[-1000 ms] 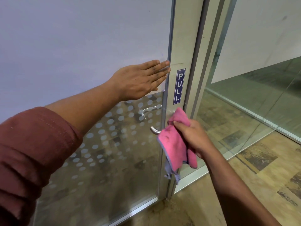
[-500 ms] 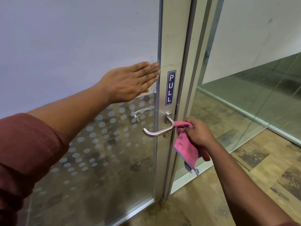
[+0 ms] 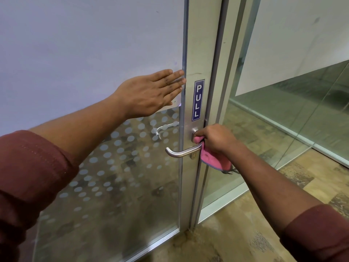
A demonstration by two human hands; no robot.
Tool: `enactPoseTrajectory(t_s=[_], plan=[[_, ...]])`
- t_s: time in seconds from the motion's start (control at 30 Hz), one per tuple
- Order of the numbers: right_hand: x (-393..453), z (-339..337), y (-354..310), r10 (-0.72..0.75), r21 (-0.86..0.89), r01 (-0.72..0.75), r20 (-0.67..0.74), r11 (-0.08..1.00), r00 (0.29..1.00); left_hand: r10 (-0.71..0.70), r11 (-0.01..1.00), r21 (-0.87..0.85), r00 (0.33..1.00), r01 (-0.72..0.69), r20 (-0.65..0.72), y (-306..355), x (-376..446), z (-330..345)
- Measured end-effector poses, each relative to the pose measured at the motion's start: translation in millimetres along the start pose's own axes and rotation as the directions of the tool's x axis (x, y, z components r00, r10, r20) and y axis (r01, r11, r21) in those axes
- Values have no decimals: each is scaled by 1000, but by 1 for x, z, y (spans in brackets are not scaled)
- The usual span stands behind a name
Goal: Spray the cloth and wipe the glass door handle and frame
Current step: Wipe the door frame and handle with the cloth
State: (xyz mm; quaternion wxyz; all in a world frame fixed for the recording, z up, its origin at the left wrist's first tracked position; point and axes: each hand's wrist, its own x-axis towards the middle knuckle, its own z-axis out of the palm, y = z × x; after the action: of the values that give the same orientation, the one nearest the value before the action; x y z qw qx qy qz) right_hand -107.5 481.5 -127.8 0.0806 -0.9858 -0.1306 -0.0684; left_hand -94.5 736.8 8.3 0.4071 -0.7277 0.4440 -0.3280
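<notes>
- the door handle [image 3: 182, 151] is a brushed metal lever, round in section, its long axis near level; the free end points toward 9 o'clock and curves back toward the glass, the other end joins the frame at a round base.
- the right hand [image 3: 215, 139] grips a pink cloth [image 3: 211, 157], fingers curled round it, pressing it on the base of the handle; the soft cloth hangs toward 5 o'clock, with a grey edge and loose threads.
- the left hand [image 3: 151, 93] lies flat and open on the glass door [image 3: 105, 176], fingers straight, pointing toward 3 o'clock, tips at the edge of the frame [image 3: 200, 44].
- the frame is a smooth pale metal upright, running 12 to 6 o'clock.
- a blue pull sign [image 3: 198, 100] sits at 12 o'clock from the handle, letters stacked.
- the glass is frosted above, dotted lower down.
- both sleeves are dark red.
</notes>
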Motion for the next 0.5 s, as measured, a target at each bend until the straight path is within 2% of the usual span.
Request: enactPoseTrajectory(t_s=[0.1, 0.17, 0.23, 0.3, 0.4, 0.5], plan=[[1, 3, 6, -7, 78, 4, 28, 997, 1000, 8, 1000, 13, 1000, -8, 16, 0, 0, 0], [2, 3, 12, 14, 232, -32, 78, 972, 997, 1, 1000, 11, 1000, -2, 19, 0, 0, -1], [1, 4, 16, 59, 493, -112, 121, 863, 991, 1, 1000, 10, 1000, -1, 19, 0, 0, -1], [-4, 6, 16, 89, 659, -176, 163, 731, 983, 8, 1000, 12, 1000, -9, 21, 1, 1, 0], [-10, 16, 15, 123, 749, -205, 164, 631, 979, 14, 1000, 21, 1000, -14, 19, 0, 1, 1], [-13, 22, 13, 134, 744, -171, 110, 646, 985, 15, 999, 36, 1000, -16, 19, 0, 0, 0]])
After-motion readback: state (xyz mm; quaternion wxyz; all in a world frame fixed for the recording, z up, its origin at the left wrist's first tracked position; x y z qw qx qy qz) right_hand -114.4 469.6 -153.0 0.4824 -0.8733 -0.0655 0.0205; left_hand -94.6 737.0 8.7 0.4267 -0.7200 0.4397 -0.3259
